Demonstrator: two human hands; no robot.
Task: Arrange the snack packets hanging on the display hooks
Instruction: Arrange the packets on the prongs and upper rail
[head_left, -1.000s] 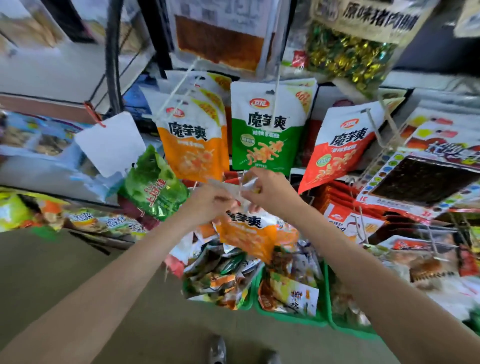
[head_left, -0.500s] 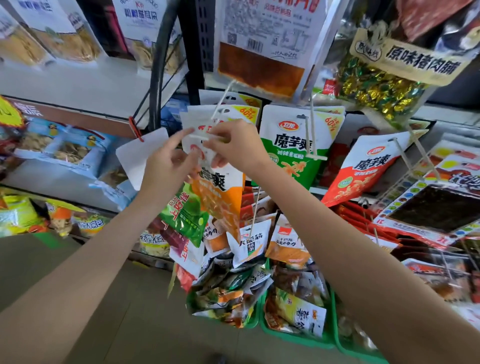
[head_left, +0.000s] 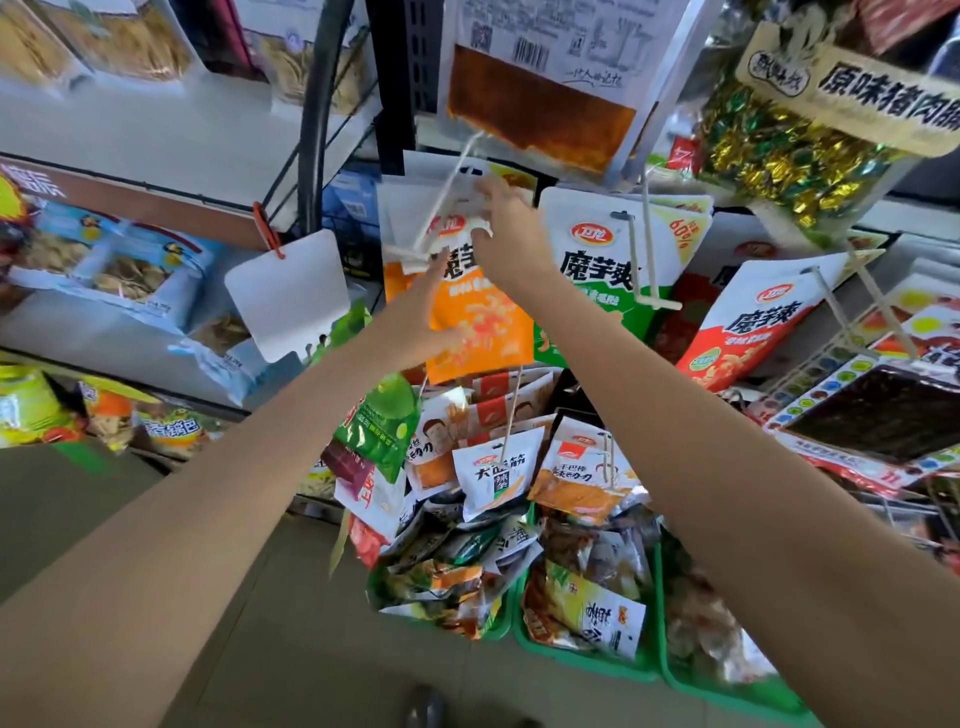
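An orange snack packet (head_left: 483, 322) hangs at the front of a white display hook (head_left: 441, 208), with more of the same kind behind it. My right hand (head_left: 506, 239) pinches the packet's white top edge at the hook's tip. Lower down, my left hand (head_left: 421, 317) lies with straight fingers against the packet's left side. A green packet (head_left: 613, 260) of the same brand hangs on the hook to the right, and a red one (head_left: 753, 322) hangs further right.
A blank white tag (head_left: 288, 291) hangs on a red clip to the left. Smaller packets dangle below, above green baskets (head_left: 587, 665) full of loose snacks. Seaweed packs (head_left: 872, 415) hang at the right, large bags overhead, and shelves of boxed snacks stand at the left.
Both hands lifted the orange packet from low in front of the baskets up to the hook. My left hand has since released the top edge and dropped to the packet's side.
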